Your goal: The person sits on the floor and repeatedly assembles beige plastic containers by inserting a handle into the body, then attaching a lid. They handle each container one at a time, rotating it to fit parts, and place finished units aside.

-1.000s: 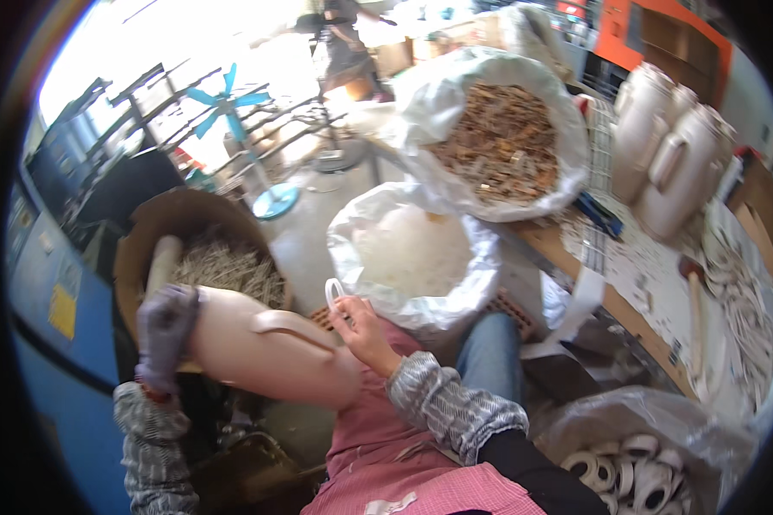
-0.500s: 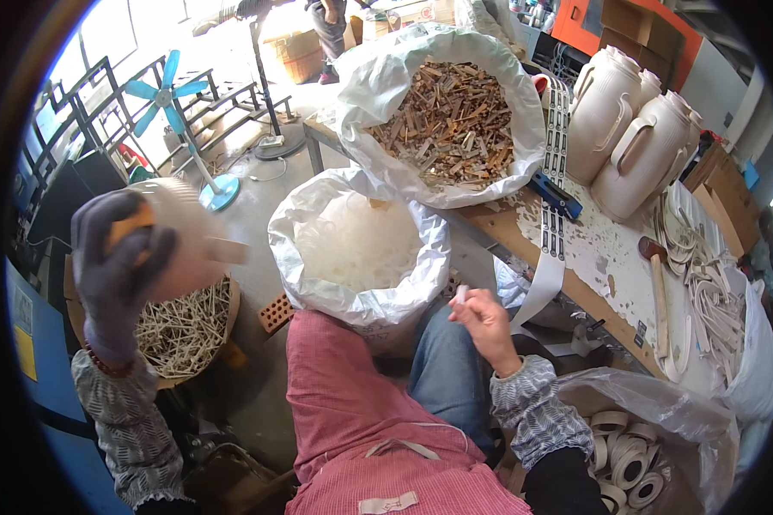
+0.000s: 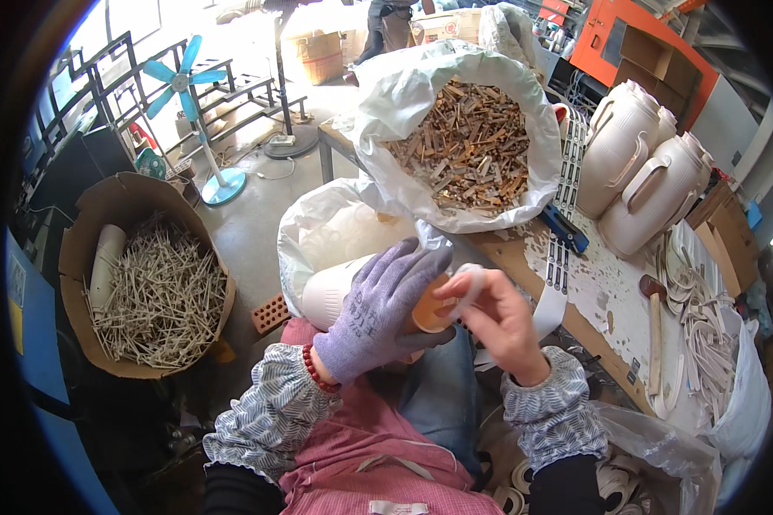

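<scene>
In front of my lap, my left hand point(image 3: 374, 313), in a grey-purple glove, is wrapped round a cream plastic jug shell point(image 3: 322, 296) lying on its side. Its orange end point(image 3: 429, 311) points to the right. My bare right hand point(image 3: 505, 324) pinches a translucent whitish ring point(image 3: 470, 287) right at that orange end; whether the ring touches it I cannot tell. Behind the shell stands a white sack point(image 3: 305, 210) of pale translucent rings, partly hidden by the shell and my glove.
A large white sack point(image 3: 378, 94) of brown strips sits on the worn bench point(image 3: 605, 318). Cream jugs point(image 3: 648, 202), a hammer point(image 3: 655, 335) and pale strips point(image 3: 709, 343) are to the right. At left are a cardboard box point(image 3: 77, 257) of thin sticks and a blue fan point(image 3: 180, 81).
My left hand has brought the jug shell from the far left to the middle, before my lap. My right hand stays at the right, now close to the shell's orange end.
</scene>
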A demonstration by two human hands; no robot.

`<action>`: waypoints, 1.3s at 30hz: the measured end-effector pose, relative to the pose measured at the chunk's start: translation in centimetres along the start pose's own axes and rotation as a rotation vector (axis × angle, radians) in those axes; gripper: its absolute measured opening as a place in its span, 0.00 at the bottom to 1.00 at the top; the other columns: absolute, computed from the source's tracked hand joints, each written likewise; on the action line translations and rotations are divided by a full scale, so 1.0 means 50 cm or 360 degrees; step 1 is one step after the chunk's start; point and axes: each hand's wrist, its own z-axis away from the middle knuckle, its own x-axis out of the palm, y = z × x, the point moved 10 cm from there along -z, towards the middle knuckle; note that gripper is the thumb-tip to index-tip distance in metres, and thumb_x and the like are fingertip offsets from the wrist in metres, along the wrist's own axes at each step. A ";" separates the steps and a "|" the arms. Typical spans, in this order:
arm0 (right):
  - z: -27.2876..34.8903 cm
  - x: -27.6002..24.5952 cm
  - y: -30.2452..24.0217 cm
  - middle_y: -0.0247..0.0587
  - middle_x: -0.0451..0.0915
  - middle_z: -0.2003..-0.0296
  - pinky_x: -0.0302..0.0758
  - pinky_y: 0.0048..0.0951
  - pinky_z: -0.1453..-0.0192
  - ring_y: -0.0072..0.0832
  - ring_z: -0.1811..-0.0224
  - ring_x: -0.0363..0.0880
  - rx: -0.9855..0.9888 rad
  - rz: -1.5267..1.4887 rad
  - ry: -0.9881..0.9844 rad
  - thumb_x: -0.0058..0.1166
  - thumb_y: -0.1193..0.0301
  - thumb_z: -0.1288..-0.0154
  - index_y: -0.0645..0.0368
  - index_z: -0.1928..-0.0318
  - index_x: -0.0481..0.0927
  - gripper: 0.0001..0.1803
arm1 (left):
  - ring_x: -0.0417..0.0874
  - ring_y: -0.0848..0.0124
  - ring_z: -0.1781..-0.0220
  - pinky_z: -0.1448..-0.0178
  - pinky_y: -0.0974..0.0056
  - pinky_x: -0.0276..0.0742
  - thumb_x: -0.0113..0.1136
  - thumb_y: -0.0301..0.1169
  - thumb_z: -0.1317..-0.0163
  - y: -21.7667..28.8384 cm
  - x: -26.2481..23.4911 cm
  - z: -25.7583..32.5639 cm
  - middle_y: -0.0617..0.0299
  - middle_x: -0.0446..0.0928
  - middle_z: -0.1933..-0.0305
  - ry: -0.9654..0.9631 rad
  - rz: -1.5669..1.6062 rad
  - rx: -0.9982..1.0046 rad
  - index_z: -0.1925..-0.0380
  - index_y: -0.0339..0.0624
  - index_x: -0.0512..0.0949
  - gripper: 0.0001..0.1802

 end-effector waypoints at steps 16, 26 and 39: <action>-0.008 0.096 -0.014 0.44 0.77 0.68 0.78 0.38 0.59 0.44 0.62 0.80 -0.0450 0.1571 -0.0135 0.52 0.75 0.43 0.57 0.63 0.76 0.06 | 0.76 0.51 0.41 0.36 0.50 0.70 0.77 0.41 0.64 -0.026 0.010 0.017 0.54 0.77 0.44 -0.0142 0.0235 0.0036 0.38 0.44 0.70 0.48; 0.015 0.062 0.042 0.45 0.79 0.70 0.76 0.38 0.58 0.44 0.65 0.80 -0.0055 0.1360 -0.0577 0.58 0.71 0.43 0.58 0.67 0.80 0.05 | 0.77 0.50 0.42 0.36 0.48 0.70 0.79 0.43 0.67 0.007 0.063 0.030 0.53 0.78 0.47 -0.0291 0.0157 0.0202 0.45 0.42 0.74 0.44; -0.073 -0.339 0.071 0.44 0.86 0.65 0.79 0.26 0.56 0.30 0.62 0.86 -0.0076 0.1156 0.0602 0.53 0.76 0.34 0.61 0.56 0.85 0.10 | 0.78 0.70 0.51 0.44 0.65 0.75 0.67 0.38 0.38 -0.203 -0.359 0.200 0.58 0.74 0.54 0.0638 0.0459 -0.0989 0.63 0.39 0.74 0.15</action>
